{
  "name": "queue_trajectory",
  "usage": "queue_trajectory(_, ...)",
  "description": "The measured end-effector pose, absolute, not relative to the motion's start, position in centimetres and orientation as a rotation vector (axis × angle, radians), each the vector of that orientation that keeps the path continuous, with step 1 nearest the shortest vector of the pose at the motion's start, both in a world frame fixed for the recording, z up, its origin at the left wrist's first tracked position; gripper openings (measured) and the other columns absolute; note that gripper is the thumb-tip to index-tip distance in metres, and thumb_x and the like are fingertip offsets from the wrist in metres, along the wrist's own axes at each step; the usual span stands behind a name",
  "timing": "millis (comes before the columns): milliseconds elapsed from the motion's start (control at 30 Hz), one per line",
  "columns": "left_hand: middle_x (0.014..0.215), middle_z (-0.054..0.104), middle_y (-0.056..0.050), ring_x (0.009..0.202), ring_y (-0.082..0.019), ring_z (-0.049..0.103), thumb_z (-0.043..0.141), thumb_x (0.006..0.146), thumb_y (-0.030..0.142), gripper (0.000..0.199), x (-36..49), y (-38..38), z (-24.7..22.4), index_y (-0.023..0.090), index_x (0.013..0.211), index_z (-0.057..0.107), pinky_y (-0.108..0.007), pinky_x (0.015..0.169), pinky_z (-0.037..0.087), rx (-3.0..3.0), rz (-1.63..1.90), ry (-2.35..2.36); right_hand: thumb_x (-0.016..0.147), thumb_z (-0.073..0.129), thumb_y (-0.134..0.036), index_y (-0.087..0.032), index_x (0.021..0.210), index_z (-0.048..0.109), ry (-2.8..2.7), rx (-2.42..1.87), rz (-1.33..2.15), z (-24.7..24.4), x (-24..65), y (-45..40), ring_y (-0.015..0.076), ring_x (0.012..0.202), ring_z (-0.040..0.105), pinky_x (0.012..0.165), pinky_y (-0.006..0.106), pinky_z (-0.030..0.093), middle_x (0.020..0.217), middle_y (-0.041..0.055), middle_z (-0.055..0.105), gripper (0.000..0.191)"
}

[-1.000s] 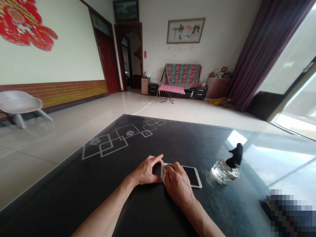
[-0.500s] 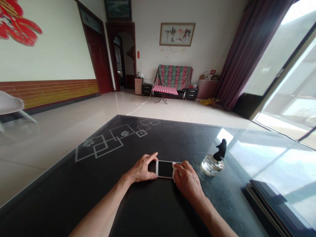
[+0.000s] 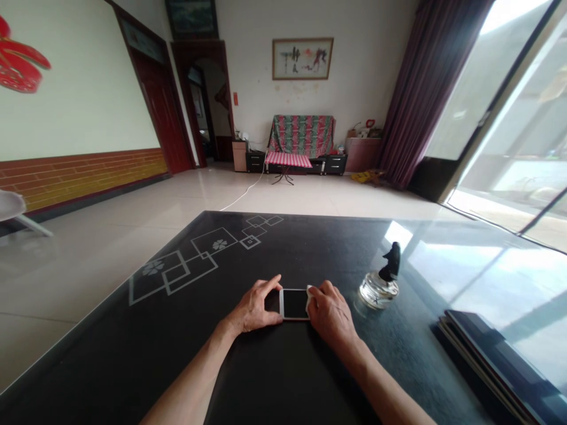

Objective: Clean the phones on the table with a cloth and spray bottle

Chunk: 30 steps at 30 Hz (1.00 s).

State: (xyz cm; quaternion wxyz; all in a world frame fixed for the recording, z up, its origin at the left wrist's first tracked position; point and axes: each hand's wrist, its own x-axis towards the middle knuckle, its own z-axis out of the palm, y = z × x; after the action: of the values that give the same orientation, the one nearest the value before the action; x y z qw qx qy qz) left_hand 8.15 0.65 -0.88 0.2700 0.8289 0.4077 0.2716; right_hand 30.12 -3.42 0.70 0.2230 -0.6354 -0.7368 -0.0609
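Note:
A white-framed smartphone (image 3: 295, 304) with a dark screen lies flat on the black table (image 3: 177, 354). At its left end, my left hand (image 3: 256, 306) grips it, thumb on the near edge and index finger at the far edge. My right hand (image 3: 331, 313) presses a small white cloth or tissue (image 3: 309, 293) onto the phone's right end. That hand's fingers are bunched over the cloth, hiding most of it and the phone's right edge.
To the right stands a clear glass bottle (image 3: 377, 290) with a black top. Dark flat folders or books (image 3: 491, 360) are stacked near the right table edge. Farther off are a small table with a red checked cloth (image 3: 287, 159) and a white chair (image 3: 12, 205).
The cloth in my right hand has shifted slightly left over the phone's right end. My left hand keeps its hold. The whole view has turned a little to the right.

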Motion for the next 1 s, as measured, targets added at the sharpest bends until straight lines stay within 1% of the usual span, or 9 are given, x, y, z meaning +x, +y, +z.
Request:
queue_trajectory(200,0.124,0.058,-0.005,0.119,-0.026,0.049,0.075,0.061,0.022,0.091,8.3,0.6,-1.0,0.023,0.143,0.035,-0.041,0.106,0.038,2.215,0.761,1.113,0.084,0.051,-0.015,-0.019,0.087,0.068,-2.082,-1.689,-0.11,0.6,26.7,-2.6,0.0169,0.08,0.052,0.076,0.027,0.038,0.087,0.0061,0.056,0.018)
queue_trajectory(400,0.124,0.058,-0.006,0.119,-0.025,0.049,0.075,0.061,0.021,0.092,8.2,0.7,-1.2,0.023,0.143,0.033,-0.041,0.106,0.039,2.23,0.785,1.11,0.081,0.054,-0.015,-0.02,0.089,0.067,-2.108,-1.66,-0.071,0.7,25.1,-2.8,0.0172,0.081,0.052,0.076,0.027,0.038,0.089,0.0058,0.056,0.015)
queue_trajectory(567,0.127,0.057,-0.006,0.121,-0.026,0.047,0.072,0.062,0.019,0.091,8.2,0.6,-1.0,0.025,0.144,0.033,-0.042,0.107,0.037,2.224,0.733,1.136,0.083,0.052,-0.017,-0.021,0.086,0.067,-2.112,-1.654,-0.071,0.8,26.9,-3.1,0.0156,0.081,0.053,0.078,0.025,0.038,0.089,0.0046,0.056,0.016)
queue_trajectory(800,0.131,0.055,-0.004,0.125,-0.026,0.045,0.072,0.065,0.022,0.087,8.1,0.5,-0.4,0.029,0.144,0.034,-0.044,0.109,0.034,2.223,0.686,1.115,0.084,0.051,-0.017,-0.023,0.095,0.071,-2.026,-1.777,-0.132,1.0,31.6,-3.1,0.0161,0.08,0.054,0.077,0.025,0.039,0.086,0.0051,0.057,0.023)
queue_trajectory(900,0.131,0.056,-0.004,0.125,-0.026,0.044,0.072,0.066,0.023,0.087,8.0,0.5,-0.4,0.029,0.144,0.033,-0.043,0.109,0.034,2.224,0.681,1.109,0.084,0.052,-0.018,-0.022,0.097,0.071,-1.975,-1.837,-0.16,0.8,33.2,-3.0,0.0167,0.081,0.055,0.075,0.025,0.039,0.086,0.0055,0.057,0.024)
queue_trajectory(1000,0.13,0.056,-0.004,0.124,-0.026,0.045,0.072,0.066,0.023,0.088,8.1,0.6,-0.5,0.027,0.144,0.033,-0.042,0.109,0.034,2.227,0.688,1.106,0.085,0.05,-0.019,-0.021,0.101,0.071,-1.921,-1.883,-0.186,0.5,34.1,-3.1,0.0163,0.078,0.055,0.074,0.026,0.039,0.086,0.0058,0.057,0.026)
